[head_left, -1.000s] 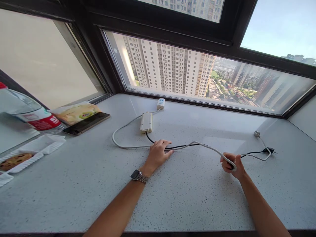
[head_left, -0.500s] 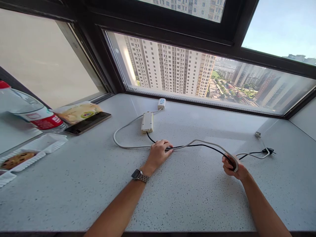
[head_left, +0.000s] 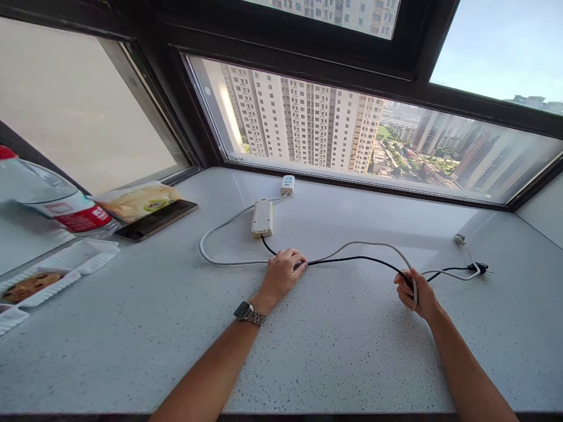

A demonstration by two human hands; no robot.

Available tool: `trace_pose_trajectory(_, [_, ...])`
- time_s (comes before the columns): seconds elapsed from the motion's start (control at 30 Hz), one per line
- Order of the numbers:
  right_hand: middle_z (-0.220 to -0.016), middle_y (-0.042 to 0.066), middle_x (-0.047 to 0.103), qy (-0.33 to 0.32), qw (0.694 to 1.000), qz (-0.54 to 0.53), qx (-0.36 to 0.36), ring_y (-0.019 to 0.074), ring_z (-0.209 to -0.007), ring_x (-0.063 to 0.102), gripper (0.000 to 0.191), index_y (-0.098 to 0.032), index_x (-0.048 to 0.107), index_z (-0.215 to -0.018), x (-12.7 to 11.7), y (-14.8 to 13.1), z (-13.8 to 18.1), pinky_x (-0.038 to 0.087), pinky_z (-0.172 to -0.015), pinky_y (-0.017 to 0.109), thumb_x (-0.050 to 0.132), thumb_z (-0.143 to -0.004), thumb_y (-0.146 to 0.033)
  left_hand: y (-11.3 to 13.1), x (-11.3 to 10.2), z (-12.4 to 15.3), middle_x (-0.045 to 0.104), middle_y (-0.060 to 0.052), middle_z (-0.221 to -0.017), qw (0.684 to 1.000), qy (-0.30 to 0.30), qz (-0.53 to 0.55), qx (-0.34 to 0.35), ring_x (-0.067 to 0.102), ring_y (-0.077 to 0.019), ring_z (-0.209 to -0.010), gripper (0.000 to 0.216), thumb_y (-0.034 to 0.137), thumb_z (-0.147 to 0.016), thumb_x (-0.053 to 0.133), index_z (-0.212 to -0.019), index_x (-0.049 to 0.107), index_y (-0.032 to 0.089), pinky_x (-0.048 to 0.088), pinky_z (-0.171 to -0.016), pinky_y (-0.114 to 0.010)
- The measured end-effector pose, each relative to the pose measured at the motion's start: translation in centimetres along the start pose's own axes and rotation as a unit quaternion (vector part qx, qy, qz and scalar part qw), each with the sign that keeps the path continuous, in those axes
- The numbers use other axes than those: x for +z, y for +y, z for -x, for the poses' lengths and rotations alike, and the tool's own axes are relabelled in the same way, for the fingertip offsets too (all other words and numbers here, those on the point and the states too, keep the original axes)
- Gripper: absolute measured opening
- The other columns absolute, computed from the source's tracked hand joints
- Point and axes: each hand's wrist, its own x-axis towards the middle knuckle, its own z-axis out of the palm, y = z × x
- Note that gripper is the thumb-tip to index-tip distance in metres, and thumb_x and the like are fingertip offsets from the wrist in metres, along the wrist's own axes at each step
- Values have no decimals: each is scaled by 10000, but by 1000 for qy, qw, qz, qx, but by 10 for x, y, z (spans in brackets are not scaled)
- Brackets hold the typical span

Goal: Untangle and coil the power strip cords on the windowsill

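Near the middle of the speckled countertop, my left hand (head_left: 285,272) is closed over a grey cord (head_left: 233,263) and a black cord (head_left: 354,258), low against the surface. My right hand (head_left: 420,293), farther right, grips both cords, which bend down through its fingers. Between the hands the grey cord arches behind the black one. The black cord leads from a long white power strip (head_left: 263,218), lying beyond my left hand. The grey one loops left and back to a small white power strip (head_left: 287,184). Beyond my right hand lie a white plug (head_left: 460,239) and a black plug (head_left: 480,268).
At the left are a red-labelled plastic bottle (head_left: 83,212), a food packet (head_left: 141,200), a dark phone (head_left: 157,220) and a white plastic tray (head_left: 94,256) with a cookie (head_left: 31,286). A dark window frame (head_left: 396,190) borders the countertop (head_left: 334,351) at the back.
The grey cord's arch between the hands has widened and separated from the black cord. My right hand has turned slightly and shifted a little left. My left hand stays in place.
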Motion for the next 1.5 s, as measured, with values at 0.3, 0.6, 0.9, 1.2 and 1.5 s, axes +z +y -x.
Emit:
trace_pose_trajectory(0.3, [-462,-79,320,74,997,10,36,45,-286,284,476,-142,718,-784,7,-5,-2,283,-298,195,575,-824,-594,-1,2,0,653,-91,-983,1000,21,1,4,573,-270,-954,206,330,-842,483,-849,643,201,423,-863,-439])
trace_pose_trajectory(0.6, [-461,-71,404,170,983,14,59,60,-288,345,458,-131,678,-806,8,-5,-5,305,-301,207,639,-774,-586,-5,5,0,645,-75,-969,1000,29,-5,8,571,-274,-960,133,333,-778,590,-809,624,208,431,-842,-413])
trace_pose_trajectory(0.9, [-467,-67,490,251,966,-16,65,51,-299,354,448,-159,647,-1018,4,-13,-6,296,-300,167,733,-723,-486,-4,4,-1,661,-72,-946,999,24,20,12,580,-256,-942,117,313,-831,537,-835,592,209,355,-896,-443])
trace_pose_trajectory(1.2, [-529,-66,545,316,948,-35,5,46,-323,363,595,-229,618,-1191,-6,-15,-4,333,-306,164,812,-654,-395,2,-3,2,652,0,-737,995,71,50,51,603,-188,-740,187,370,-820,604,-929,616,218,324,-889,-395])
trace_pose_trajectory(1.5, [-516,-60,511,302,953,21,0,26,-309,320,496,-173,700,-978,-5,-20,-1,254,-293,160,839,-588,-448,-2,-7,3,689,-33,-832,985,137,40,97,599,-179,-753,215,373,-878,577,-986,716,250,341,-767,-339])
